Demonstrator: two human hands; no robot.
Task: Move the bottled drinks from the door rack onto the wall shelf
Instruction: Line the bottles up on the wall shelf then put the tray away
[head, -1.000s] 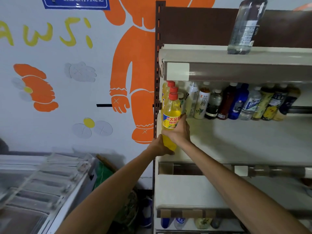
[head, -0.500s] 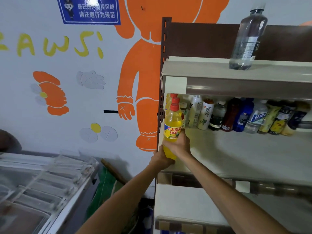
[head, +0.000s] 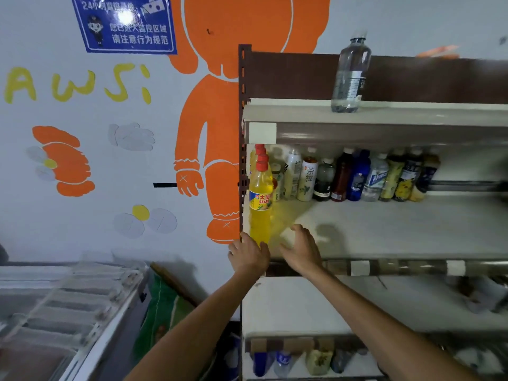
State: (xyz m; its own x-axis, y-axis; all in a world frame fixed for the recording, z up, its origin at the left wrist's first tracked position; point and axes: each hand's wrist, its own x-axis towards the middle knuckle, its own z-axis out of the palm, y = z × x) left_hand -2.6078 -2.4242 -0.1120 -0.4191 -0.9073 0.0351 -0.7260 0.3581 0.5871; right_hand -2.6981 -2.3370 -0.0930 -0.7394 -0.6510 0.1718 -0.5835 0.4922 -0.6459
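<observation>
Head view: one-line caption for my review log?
Yellow bottle upright at the left end of the shelf, left hand at its base, right hand open beside it.

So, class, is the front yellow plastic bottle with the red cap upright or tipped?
Upright: the yellow plastic bottle stands on the white wall shelf, red cap directly above its body.

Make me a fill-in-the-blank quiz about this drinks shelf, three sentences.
The yellow bottle has a ___ cap.
The clear water bottle stands on the ___ shelf.
The right hand holds ___.
Missing words: red; top; nothing.
</observation>
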